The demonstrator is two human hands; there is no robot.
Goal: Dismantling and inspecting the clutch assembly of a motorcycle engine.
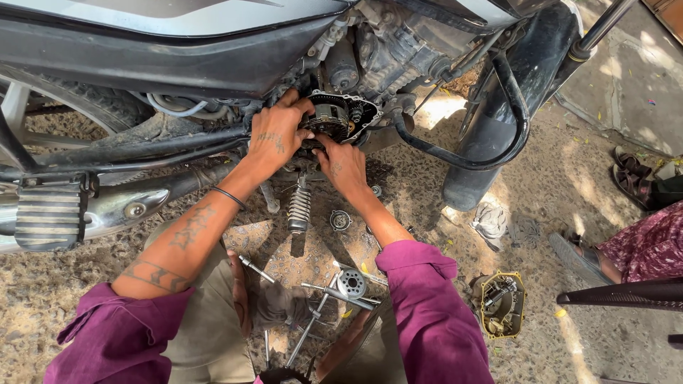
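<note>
The round clutch assembly (329,122) sits in the opened side of the motorcycle engine (384,50), low on the bike between the exhaust pipe (128,206) and the black crash guard (491,142). The left hand (274,139) has its grip curled narrow over the upper left edge of the assembly, fingers on it; the right hand (345,167) presses up from below with fingertips on the lower rim, and whether it pinches anything small I cannot tell. My judgement: this goes best with even pressure from both sides, the part kept square to its shaft, grit kept out. Counted: 2 hands, 1 clutch assembly, 1 removed engine cover (499,304) on the ground, 1 spring (299,210) hanging below, 1 small round part (340,220), 1 toothed disc (351,284) among several tools (320,313).
</note>
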